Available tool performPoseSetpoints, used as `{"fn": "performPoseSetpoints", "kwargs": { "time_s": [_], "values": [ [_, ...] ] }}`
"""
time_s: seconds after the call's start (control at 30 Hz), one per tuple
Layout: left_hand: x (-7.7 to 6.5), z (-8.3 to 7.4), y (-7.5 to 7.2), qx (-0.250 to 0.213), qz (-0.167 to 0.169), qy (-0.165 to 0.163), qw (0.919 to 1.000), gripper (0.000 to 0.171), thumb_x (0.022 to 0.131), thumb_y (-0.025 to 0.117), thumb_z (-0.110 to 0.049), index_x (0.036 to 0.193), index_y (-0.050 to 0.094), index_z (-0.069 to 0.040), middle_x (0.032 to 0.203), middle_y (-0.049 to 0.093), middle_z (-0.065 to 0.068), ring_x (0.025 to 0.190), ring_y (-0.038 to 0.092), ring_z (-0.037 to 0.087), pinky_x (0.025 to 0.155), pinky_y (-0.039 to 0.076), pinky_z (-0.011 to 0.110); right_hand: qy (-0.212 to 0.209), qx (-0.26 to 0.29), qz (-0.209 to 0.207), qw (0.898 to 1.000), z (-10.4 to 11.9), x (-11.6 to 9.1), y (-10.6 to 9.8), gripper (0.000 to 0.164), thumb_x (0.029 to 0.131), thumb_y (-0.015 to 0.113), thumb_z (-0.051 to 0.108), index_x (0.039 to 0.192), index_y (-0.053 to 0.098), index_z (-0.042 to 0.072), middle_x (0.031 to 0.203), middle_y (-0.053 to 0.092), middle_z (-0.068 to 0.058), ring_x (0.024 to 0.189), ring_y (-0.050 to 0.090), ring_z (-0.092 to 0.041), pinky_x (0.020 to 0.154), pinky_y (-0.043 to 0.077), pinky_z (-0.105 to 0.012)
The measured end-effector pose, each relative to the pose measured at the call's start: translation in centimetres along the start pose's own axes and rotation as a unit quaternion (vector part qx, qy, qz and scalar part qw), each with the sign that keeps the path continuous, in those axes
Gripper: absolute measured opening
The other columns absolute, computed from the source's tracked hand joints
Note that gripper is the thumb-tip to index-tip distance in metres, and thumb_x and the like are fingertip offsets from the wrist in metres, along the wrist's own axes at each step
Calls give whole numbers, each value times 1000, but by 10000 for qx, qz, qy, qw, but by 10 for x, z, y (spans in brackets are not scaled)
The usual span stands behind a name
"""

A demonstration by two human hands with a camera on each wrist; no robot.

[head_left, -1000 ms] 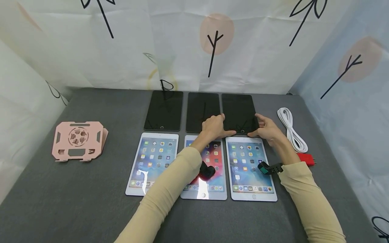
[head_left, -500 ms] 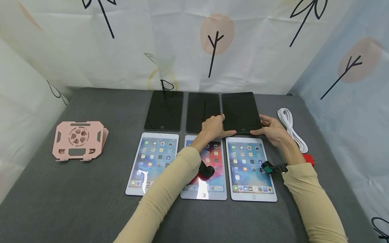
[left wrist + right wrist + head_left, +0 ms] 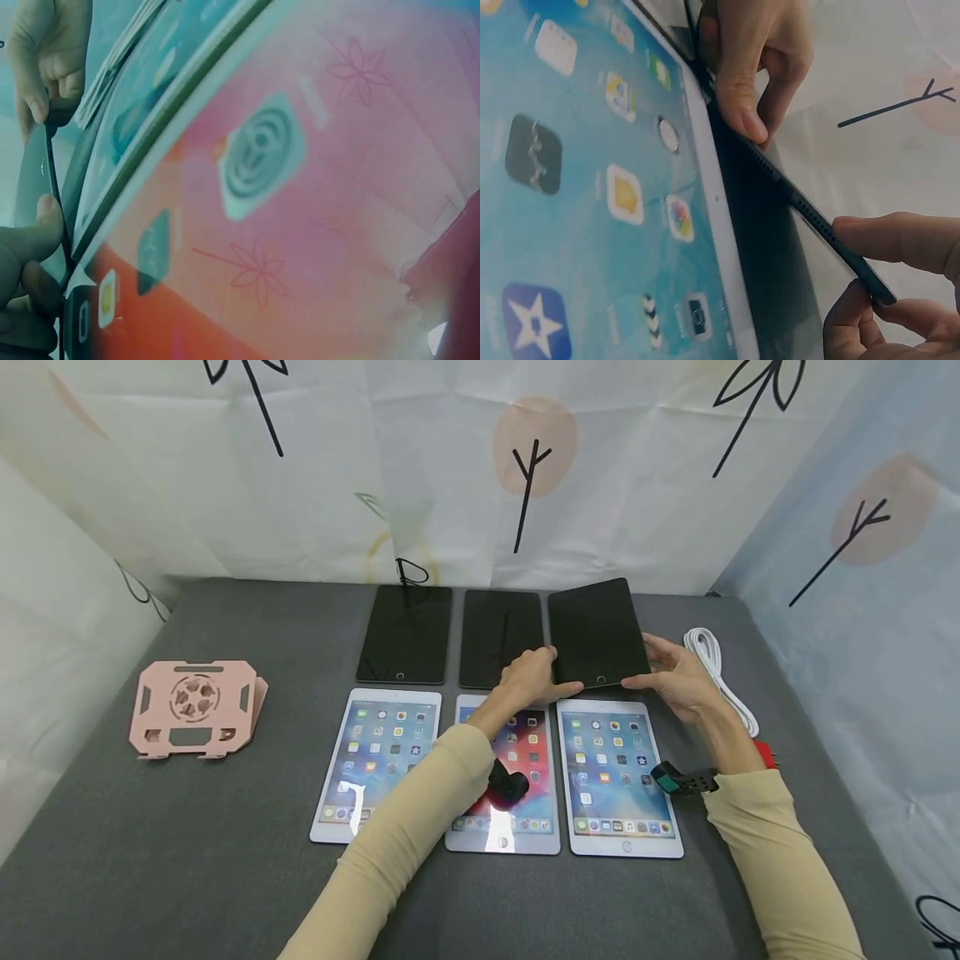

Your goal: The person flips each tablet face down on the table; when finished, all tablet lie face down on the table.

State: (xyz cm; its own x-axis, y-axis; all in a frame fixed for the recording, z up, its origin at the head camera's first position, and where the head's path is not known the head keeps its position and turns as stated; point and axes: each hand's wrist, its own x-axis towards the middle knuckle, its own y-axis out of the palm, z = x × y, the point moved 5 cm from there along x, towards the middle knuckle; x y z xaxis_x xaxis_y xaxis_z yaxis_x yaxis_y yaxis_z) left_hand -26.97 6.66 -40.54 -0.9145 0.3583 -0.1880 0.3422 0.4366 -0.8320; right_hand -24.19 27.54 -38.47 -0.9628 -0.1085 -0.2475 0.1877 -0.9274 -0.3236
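Note:
In the head view, a black tablet at the back right is tilted, its right side raised off the grey table. My right hand pinches its right near corner, thumb over the front edge and fingers beneath, as the right wrist view shows. At the left near corner my left hand holds the tablet with the thumb along its near edge. Two more black tablets, one in the middle and one at the left, lie flat in the same row.
Nearer lie three white tablets with lit screens: left, middle, under my left forearm, and right. A pink folding stand is at far left. At right are a coiled white cable and a red plug, partly hidden.
The right side of the back right black tablet has risen from lying flat to tilted. My right hand has moved up and slightly right with it; my left hand has stayed in place.

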Motion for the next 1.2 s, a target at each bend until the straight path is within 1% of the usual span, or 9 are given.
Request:
{"fn": "performPoseSetpoints", "kwargs": {
  "time_s": [0.13,0.2,0.27,0.43,0.67,0.9,1.07,1.13,1.2],
  "values": [
    [-1,-4,2,-249,304,12,9992,82,96,67,-52,158,37,-8,150,56,16,119,67,28,102,54,47,-108,-63,-100,9999,8,-4,-1,94,89,72,-5,165,19,13,130,50,3,115,55,-9,86,52,-12],
    [-1,-6,3,-405,400,49,9984,81,97,66,-49,159,35,-6,153,53,17,126,64,30,107,52,47,-125,-141,-150,9997,13,-6,-1,95,90,71,-4,165,17,14,133,48,1,118,53,-12,86,52,-12],
    [-1,-7,4,-514,443,80,9977,80,98,65,-46,159,34,-4,155,51,18,129,62,30,108,51,45,-159,-138,-173,9996,17,-7,0,95,90,71,-4,165,17,15,135,47,0,117,53,-12,87,52,-12],
    [-2,-8,5,-711,452,114,9964,78,99,65,-43,159,34,-3,157,48,18,137,57,30,112,48,44,-227,-80,-144,9996,23,-9,1,96,90,69,-7,166,14,16,132,46,3,109,55,-7,86,52,-12],
    [-1,-8,6,-1010,411,89,9940,78,98,68,-41,159,35,-5,160,45,17,138,55,29,113,47,43,-433,3,-97,9990,31,-11,3,95,89,68,-9,165,17,15,126,46,4,102,60,-6,84,53,-13],
    [0,-10,8,-1062,503,174,9929,77,100,65,-40,160,33,-5,160,45,17,135,56,28,114,46,42,-700,275,-22,9972,44,-17,8,92,90,65,-12,165,19,14,131,44,6,104,59,-7,82,54,-14],
    [0,-12,10,-1030,593,264,9926,76,101,62,-41,161,30,-6,159,46,17,136,57,26,114,46,40,-813,308,-44,9962,48,-19,12,91,91,64,-11,165,17,14,132,42,4,103,58,-8,83,54,-14],
    [0,-12,11,-1096,669,254,9914,77,102,61,-41,162,28,-6,142,62,17,119,66,25,106,51,37,-834,278,-71,9961,49,-20,13,91,91,63,-11,165,16,14,132,41,2,103,58,-9,83,54,-13],
    [0,-12,12,-1177,738,256,9900,77,102,60,-41,162,26,-6,110,73,14,90,69,20,93,54,33,-842,265,-91,9961,50,-20,14,91,92,63,-12,165,15,14,134,40,1,104,58,-9,84,54,-13]
  ]
}}
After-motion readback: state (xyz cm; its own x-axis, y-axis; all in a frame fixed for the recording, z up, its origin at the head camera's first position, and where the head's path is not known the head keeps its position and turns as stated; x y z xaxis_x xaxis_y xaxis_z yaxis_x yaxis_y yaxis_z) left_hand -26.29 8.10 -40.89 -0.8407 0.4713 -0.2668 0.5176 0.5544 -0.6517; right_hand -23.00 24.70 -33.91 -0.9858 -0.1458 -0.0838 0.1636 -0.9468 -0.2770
